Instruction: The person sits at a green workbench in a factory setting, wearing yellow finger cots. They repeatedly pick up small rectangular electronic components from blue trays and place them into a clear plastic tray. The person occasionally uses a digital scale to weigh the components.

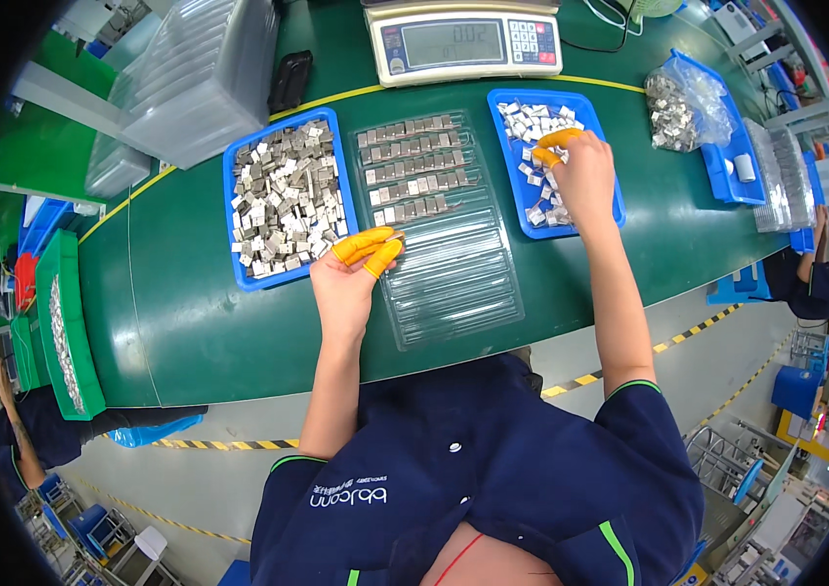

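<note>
A: Item one, left hand?
B: Left hand [341,298], yellow finger covers [384,258] at the tips. Grip narrow, holding what looks like one small metal piece [397,235], mostly hidden by the fingers. Located at the left edge of the clear ribbed tray [454,278], just nearer the wearer than the filled rows [414,184].

A: Item two, right hand?
B: Right hand [587,178], likewise covered at the fingertips, over the right blue tray [553,232]. Grip fairly narrow, down among the white-faced pieces [538,117]. Whether one is caught in it, I cannot tell.

A: Remaining stock?
B: Left blue tray [279,280], heaped with loose metal pieces [283,195]. Clear tray between the two blue ones, flat on the green table [205,352]: several rows occupied at the far end, near channels bare. Scale [468,47], one, display lit, beyond the trays.

A: Step in hand?
B: Judged as gathering: one piece from the left stock held ready, a counterpart being picked on the right. Pairing the two seems likely, though no joining shows.

A: Requirement of the next move?
B: By my reading, a sure pinch on a single white-faced piece, clear of its neighbours, then both hands brought together over the clear tray, pieces turned to match.
</note>
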A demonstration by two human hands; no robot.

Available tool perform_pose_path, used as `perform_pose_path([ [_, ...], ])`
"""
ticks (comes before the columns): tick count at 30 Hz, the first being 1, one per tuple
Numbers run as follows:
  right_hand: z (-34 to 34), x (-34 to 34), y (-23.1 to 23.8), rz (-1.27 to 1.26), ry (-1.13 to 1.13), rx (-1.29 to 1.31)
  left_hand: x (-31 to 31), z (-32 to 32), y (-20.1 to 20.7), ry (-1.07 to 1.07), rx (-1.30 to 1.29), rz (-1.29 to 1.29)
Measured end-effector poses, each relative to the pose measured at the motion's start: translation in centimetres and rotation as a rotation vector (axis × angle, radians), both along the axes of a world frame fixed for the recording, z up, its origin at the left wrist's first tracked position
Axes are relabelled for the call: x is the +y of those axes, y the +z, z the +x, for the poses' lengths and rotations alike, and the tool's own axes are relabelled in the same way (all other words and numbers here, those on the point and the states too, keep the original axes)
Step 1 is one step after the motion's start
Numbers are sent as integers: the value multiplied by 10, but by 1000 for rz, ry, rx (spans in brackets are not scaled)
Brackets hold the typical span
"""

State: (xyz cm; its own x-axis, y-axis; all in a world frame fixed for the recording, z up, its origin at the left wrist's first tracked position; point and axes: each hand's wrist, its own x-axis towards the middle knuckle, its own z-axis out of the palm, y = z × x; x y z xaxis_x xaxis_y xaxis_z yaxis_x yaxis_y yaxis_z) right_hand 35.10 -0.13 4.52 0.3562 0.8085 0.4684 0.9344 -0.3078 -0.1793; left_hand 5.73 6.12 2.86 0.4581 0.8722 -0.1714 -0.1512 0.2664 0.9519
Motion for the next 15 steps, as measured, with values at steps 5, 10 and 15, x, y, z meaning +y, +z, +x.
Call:
perform_pose_path([
  [5, -69, -9, 42, 201, 171, 752, -9, 11, 6, 30, -34, -1],
  [10, -110, -19, 47, 6, 358, 913, -17, 21, 10, -31, -72, -94],
  [15, -110, -22, 52, 10, 387, 758, -17, 15, 10, -17, -66, -87],
])
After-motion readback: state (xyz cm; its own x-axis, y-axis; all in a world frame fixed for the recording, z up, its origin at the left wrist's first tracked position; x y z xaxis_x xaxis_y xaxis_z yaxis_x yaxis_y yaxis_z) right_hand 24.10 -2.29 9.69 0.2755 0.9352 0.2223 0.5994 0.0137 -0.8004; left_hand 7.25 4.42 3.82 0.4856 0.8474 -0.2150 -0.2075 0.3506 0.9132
